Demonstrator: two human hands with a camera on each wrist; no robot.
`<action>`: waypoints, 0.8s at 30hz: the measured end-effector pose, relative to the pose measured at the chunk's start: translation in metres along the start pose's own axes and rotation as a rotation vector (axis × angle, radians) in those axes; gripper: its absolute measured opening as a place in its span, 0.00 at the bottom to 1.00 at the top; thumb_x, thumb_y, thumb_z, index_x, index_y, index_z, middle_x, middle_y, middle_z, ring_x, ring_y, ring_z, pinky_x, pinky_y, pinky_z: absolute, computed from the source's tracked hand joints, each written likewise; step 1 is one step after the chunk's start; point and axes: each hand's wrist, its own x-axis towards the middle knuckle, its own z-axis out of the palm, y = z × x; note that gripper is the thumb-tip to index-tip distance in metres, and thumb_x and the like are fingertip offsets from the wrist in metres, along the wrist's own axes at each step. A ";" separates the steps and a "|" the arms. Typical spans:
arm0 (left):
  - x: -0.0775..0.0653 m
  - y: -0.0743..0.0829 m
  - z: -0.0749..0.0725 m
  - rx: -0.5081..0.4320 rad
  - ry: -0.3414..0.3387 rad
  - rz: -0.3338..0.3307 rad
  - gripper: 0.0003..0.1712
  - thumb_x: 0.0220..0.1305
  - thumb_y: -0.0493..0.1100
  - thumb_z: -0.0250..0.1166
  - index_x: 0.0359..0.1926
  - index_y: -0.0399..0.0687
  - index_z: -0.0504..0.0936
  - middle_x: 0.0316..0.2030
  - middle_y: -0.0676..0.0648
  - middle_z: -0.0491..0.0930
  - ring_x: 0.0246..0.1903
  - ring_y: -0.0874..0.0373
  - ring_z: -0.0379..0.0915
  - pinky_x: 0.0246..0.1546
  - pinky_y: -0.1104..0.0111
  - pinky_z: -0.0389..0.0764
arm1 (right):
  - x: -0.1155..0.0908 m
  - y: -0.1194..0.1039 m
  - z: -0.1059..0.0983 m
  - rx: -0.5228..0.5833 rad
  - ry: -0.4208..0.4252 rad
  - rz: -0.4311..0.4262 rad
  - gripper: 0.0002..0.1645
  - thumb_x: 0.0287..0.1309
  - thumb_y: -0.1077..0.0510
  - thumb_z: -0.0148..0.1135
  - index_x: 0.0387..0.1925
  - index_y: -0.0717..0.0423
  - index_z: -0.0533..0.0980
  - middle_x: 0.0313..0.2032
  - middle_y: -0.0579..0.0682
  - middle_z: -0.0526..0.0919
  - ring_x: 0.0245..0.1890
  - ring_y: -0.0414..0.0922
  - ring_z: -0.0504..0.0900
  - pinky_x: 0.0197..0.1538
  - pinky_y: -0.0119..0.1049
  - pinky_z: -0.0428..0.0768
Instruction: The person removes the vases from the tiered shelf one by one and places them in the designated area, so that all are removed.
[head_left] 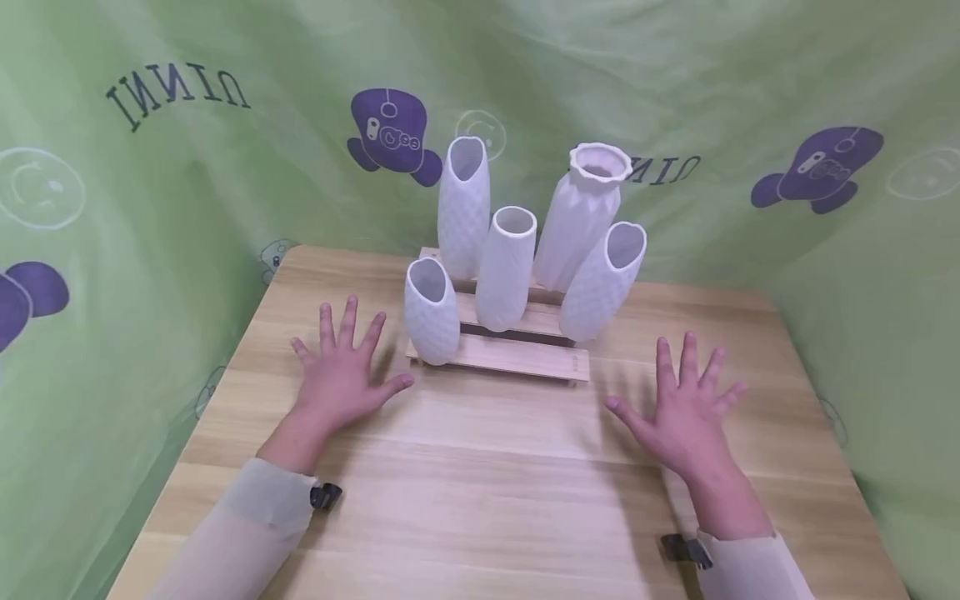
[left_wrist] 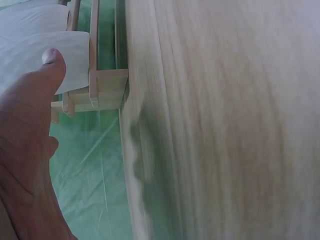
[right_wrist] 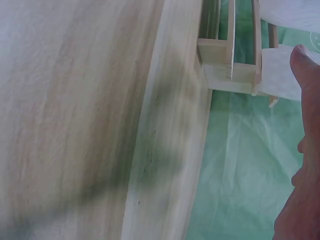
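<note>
Spread wide and empty, the left hand point(head_left: 337, 382), left of the stepped wooden rack point(head_left: 525, 357), is nearer than the equally splayed, empty right hand point(head_left: 686, 421), right of the rack, to the short upright vase point(head_left: 432, 321) on the rack's front-left end.

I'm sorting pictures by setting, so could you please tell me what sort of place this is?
Probably a staged recording booth: printed green fabric hangs behind and beside a wooden table, where five white vases stand on a tiered rack.
</note>
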 end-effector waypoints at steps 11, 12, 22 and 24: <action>0.005 0.005 -0.002 -0.145 0.013 0.051 0.38 0.74 0.67 0.57 0.78 0.64 0.65 0.82 0.41 0.49 0.79 0.31 0.33 0.63 0.17 0.38 | 0.003 -0.008 -0.004 0.127 0.054 -0.024 0.72 0.60 0.26 0.64 0.83 0.57 0.35 0.82 0.61 0.30 0.79 0.71 0.31 0.71 0.79 0.33; 0.005 0.006 -0.003 -0.160 0.021 0.055 0.35 0.74 0.65 0.57 0.77 0.63 0.68 0.81 0.41 0.52 0.79 0.32 0.37 0.64 0.18 0.39 | 0.003 -0.009 -0.004 0.151 0.067 -0.026 0.72 0.60 0.27 0.66 0.83 0.57 0.35 0.82 0.61 0.33 0.79 0.71 0.37 0.72 0.77 0.39; 0.011 0.009 0.001 -0.263 0.098 0.100 0.19 0.75 0.53 0.61 0.61 0.56 0.85 0.69 0.40 0.74 0.72 0.34 0.60 0.71 0.33 0.57 | 0.005 -0.028 -0.001 0.392 0.281 -0.086 0.65 0.52 0.46 0.81 0.80 0.60 0.52 0.68 0.69 0.68 0.62 0.66 0.72 0.59 0.66 0.73; 0.012 0.010 0.003 -0.273 0.111 0.111 0.18 0.75 0.53 0.62 0.59 0.55 0.87 0.67 0.40 0.76 0.71 0.35 0.62 0.71 0.36 0.60 | 0.005 -0.032 0.000 0.429 0.314 -0.087 0.63 0.51 0.49 0.82 0.79 0.61 0.55 0.66 0.66 0.71 0.59 0.63 0.74 0.56 0.60 0.75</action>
